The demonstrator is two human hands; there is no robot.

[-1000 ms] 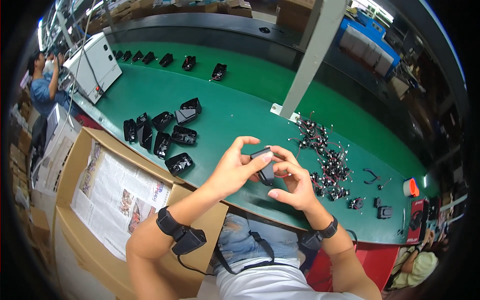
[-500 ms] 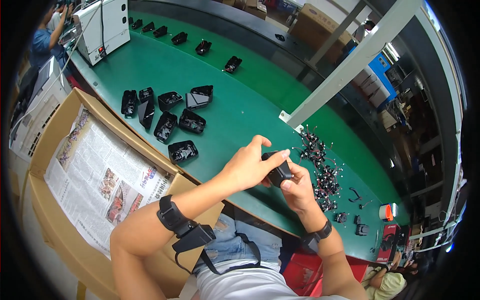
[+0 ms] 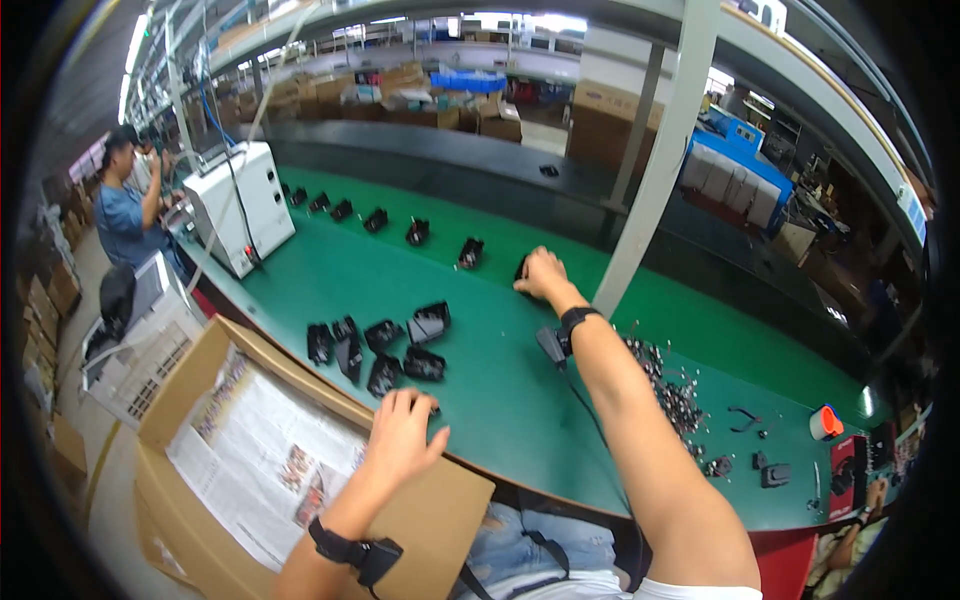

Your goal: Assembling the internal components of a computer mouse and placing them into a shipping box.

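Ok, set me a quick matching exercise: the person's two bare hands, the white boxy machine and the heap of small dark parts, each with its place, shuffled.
1. Right hand
2. White boxy machine
3. Left hand
4. Heap of small dark parts

A. Right of the foot of the pale metal post
B. Over the near side of the loose cluster of black plastic housings
C. At the right end of the row of black plastic housings
D. At the left end of the green bench

Pairs: 1-C, 2-D, 3-B, 4-A
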